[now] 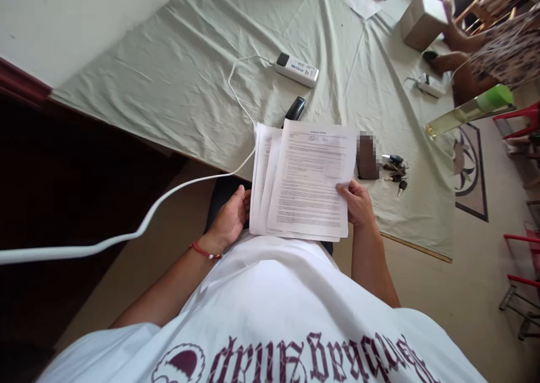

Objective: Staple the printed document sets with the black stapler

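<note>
Head view: centre-frame, the right hand (pixel 360 203) pinches papers (pixel 312 180), print too small to read, overlapping the tabletop's (pixel 177 73) near edge; left hand's (pixel 229 217) grip cannot be told.

Seen from a head-worn camera, the sole view faces forward and steeply down past the wearer's shirt (pixel 270 293), with left hand (pixel 230 217), right hand (pixel 359 204) and papers (pixel 314 183) at close range, the surface (pixel 189 96) stretching beyond toward another person (pixel 500 57), upper right.
</note>
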Demonstrator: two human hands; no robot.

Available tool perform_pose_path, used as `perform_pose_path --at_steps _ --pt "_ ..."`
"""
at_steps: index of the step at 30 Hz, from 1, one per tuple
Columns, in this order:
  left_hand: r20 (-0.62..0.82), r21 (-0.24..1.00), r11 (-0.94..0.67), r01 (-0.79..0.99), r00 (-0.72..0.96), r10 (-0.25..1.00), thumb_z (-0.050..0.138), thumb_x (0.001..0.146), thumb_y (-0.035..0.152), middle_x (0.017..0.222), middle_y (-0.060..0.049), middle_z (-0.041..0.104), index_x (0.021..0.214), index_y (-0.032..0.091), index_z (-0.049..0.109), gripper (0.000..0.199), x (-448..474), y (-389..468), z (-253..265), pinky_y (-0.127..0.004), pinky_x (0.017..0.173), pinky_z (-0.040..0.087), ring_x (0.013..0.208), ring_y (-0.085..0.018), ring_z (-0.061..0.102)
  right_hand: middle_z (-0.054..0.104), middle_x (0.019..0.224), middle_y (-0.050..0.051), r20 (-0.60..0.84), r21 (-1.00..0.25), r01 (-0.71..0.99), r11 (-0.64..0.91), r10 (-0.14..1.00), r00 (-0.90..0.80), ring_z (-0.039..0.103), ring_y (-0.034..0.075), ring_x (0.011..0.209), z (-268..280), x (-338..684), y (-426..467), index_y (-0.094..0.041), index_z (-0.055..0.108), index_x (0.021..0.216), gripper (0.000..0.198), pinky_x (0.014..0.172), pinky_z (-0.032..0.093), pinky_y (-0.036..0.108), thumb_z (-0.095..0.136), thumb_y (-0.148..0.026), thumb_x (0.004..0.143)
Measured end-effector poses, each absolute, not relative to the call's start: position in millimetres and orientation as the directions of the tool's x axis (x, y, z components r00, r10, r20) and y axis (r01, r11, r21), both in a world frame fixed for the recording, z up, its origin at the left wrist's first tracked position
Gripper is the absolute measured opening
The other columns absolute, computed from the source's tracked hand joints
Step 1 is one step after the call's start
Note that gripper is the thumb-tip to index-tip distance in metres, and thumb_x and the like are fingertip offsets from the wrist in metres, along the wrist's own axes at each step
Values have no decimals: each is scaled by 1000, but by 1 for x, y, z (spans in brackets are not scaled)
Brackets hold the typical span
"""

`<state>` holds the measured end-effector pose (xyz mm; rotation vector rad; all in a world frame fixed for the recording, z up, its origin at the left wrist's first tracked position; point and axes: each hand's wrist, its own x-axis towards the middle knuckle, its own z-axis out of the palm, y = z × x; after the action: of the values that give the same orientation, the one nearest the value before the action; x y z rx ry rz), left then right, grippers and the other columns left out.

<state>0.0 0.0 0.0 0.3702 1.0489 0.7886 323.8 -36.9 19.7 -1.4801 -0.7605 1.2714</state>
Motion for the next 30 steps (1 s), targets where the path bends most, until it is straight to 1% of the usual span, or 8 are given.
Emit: perform_pose_path --at_steps 3,6,11,14,20,23,27,30 --pt "-691 466 745 -477 331 643 55 90 62 86 -10 75 86 17 71 48 -3 1 1 -36 80 56 92 -26 70 80 96 0 -329 -939 -186 -289 910 251 76 26 83 22 325 -37 -27 73 102 37 76 63 40 86 -44 72" --pt "-730 392 761 -517 329 599 46 95 56 83 -11 74 85 17 70 47 -4 1 2 -37 80 57 88 -25 70 80 98 0 -333 -937 -197 -288 907 257 76 26 85 23 325 -37 -27 72 102 39 78 64 41 87 -44 71" --pt "-765 485 702 -521 136 629 69 82 23 73 -2 69 78 16 66 9 1 0 -6 -29 70 54 69 -16 65 80 99 1 -339 -938 -181 -297 899 277 76 28 88 23 324 -36 -26 71 102 43 78 64 43 88 -47 68" --pt "-759 538 659 -525 37 650 76 73 13 67 3 64 73 17 62 15 2 -1 -12 -24 62 49 61 -11 59 80 99 2 -340 -937 -180 -298 898 280 76 28 88 23 324 -36 -26 71 102 43 79 64 43 88 -47 68" --pt "-746 507 654 -562 94 659 83 78 30 54 4 54 57 18 49 42 -2 -3 -16 -24 56 43 53 -9 50 80 99 1 -331 -938 -195 -285 903 275 76 27 87 23 324 -37 -26 71 102 41 80 64 44 87 -45 70" --pt "-705 526 621 -581 110 701 75 84 48 61 -1 62 52 19 47 52 -6 -1 -17 -26 58 45 59 -13 56 80 101 1 -330 -939 -193 -284 904 273 76 27 89 23 324 -38 -26 71 103 40 80 64 44 87 -45 71" --pt "-690 499 630 -596 167 704 44 96 62 79 -9 72 76 17 71 56 -10 2 -15 -32 69 53 80 -21 67 80 101 1 -328 -940 -189 -284 904 273 76 27 89 23 323 -38 -26 71 103 41 81 64 44 86 -46 71" --pt "-690 483 644 -594 195 697 33 97 64 90 -13 75 90 15 76 66 -11 2 -13 -35 78 56 93 -26 69 80 100 1 -326 -940 -194 -281 905 273 76 27 89 22 323 -38 -26 70 102 40 81 64 44 87 -45 71"
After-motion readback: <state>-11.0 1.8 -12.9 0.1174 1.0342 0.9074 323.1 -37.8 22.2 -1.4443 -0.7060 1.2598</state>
